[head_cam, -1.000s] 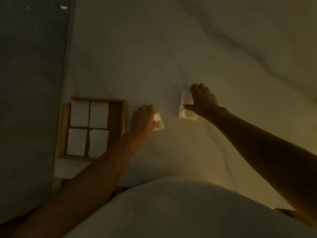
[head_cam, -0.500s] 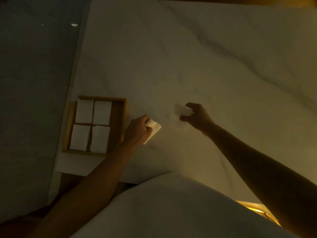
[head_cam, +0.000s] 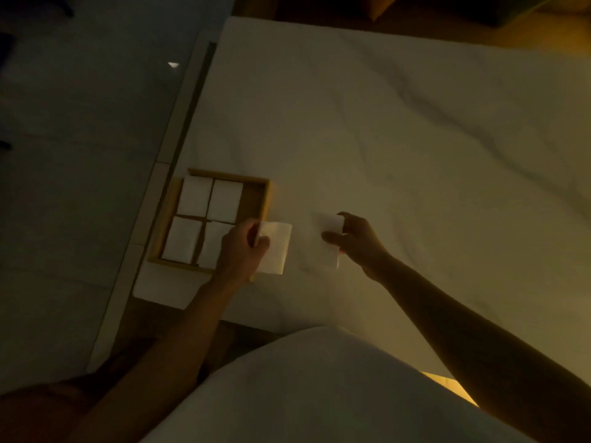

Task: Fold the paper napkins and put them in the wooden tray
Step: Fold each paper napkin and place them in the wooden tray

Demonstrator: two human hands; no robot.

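A wooden tray (head_cam: 268, 196) sits at the table's left edge with several folded white napkins (head_cam: 195, 198) laid side by side inside it. My left hand (head_cam: 240, 251) pinches a folded white napkin (head_cam: 275, 247) just right of the tray's near right corner, partly over its rim. My right hand (head_cam: 358, 239) grips a second white napkin (head_cam: 329, 222) between thumb and fingers, held above the table to the right of the first one. The light is dim.
The white marble table (head_cam: 399, 139) stretches far and right. Its left edge (head_cam: 195, 100) borders a dark grey floor. My white shirt (head_cam: 319, 388) fills the bottom centre. A yellow lit strip (head_cam: 447, 386) shows at the lower right.
Both hands have lifted their napkins off the table. My left hand moved toward the tray with its napkin opened flatter; my right hand raised its napkin.
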